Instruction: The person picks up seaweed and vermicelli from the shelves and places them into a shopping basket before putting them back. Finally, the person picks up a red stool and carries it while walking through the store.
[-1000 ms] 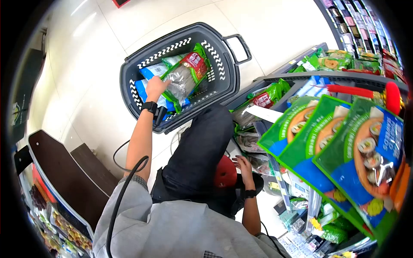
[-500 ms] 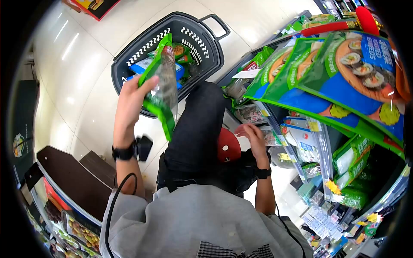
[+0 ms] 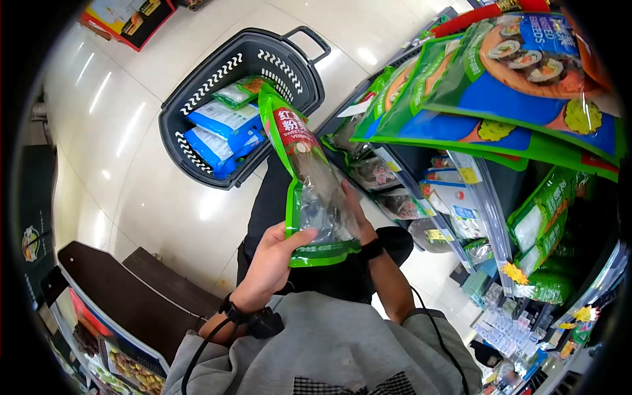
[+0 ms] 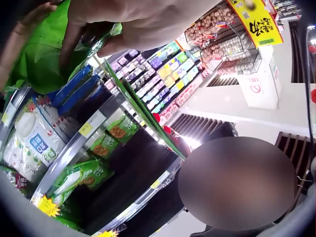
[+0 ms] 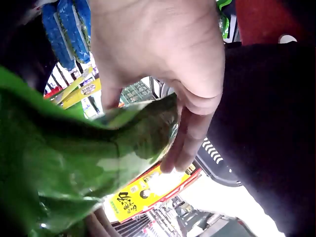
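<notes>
In the head view a long clear-and-green packet of vermicelli (image 3: pixel 309 178), with a red label at its top, slants over the dark trousers. My left hand (image 3: pixel 273 253) grips its lower left edge, thumb lying on the front. On the packet's right side is my right hand (image 3: pixel 355 210), partly hidden behind the plastic. The right wrist view has the right hand (image 5: pixel 163 54) around the packet's edge, thumb on one side and fingers on the other. Green wrapping also shows beside the left hand (image 4: pixel 133 19) in the left wrist view.
A dark shopping basket (image 3: pixel 172 125) stands on the floor ahead, holding blue-and-white bags (image 3: pixel 227 118) and a green packet (image 3: pixel 238 91). Large sushi-seaweed packs (image 3: pixel 520 72) jut out from the shelving on the right. A brown board (image 3: pixel 105 289) lies to the left.
The left hand has lifted the vermicelli packet out of the basket and drawn it back toward the body. The right hand has come from beside the knee to the packet.
</notes>
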`<act>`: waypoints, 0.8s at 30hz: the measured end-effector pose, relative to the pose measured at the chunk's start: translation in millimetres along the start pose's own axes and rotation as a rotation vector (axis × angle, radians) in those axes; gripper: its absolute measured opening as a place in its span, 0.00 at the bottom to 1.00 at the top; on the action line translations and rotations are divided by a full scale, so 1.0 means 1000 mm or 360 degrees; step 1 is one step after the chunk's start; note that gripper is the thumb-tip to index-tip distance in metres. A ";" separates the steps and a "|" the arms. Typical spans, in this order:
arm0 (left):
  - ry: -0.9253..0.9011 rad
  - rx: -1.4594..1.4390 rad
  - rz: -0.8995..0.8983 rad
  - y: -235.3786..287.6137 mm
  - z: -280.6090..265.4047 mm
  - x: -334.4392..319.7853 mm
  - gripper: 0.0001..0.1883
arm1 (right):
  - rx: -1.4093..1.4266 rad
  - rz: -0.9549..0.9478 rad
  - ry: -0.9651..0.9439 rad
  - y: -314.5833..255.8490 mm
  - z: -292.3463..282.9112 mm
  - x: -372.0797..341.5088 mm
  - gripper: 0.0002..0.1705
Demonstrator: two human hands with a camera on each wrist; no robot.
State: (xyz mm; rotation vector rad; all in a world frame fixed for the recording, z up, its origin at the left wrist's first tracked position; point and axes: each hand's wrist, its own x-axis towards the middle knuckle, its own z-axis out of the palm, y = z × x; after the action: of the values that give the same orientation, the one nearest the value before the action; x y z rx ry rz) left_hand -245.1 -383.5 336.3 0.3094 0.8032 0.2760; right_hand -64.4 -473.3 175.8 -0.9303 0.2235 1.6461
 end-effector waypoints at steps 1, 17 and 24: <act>-0.0046 0.0011 -0.0076 -0.005 0.001 0.000 0.11 | 0.0166 0.0092 -0.0097 0.004 -0.025 0.006 0.29; 0.0004 0.2098 0.0190 -0.049 -0.032 0.102 0.13 | -0.0105 -0.0231 0.0714 -0.040 -0.086 -0.052 0.24; 0.0423 0.2832 0.1299 -0.031 -0.039 0.137 0.22 | -0.0154 -0.0782 0.0716 -0.070 -0.146 0.047 0.22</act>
State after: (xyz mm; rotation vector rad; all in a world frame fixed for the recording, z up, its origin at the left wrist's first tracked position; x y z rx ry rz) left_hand -179.5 -357.1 208.8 2.3374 0.9679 0.2894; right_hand 63.7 -503.9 69.8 -1.3069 0.1999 0.9924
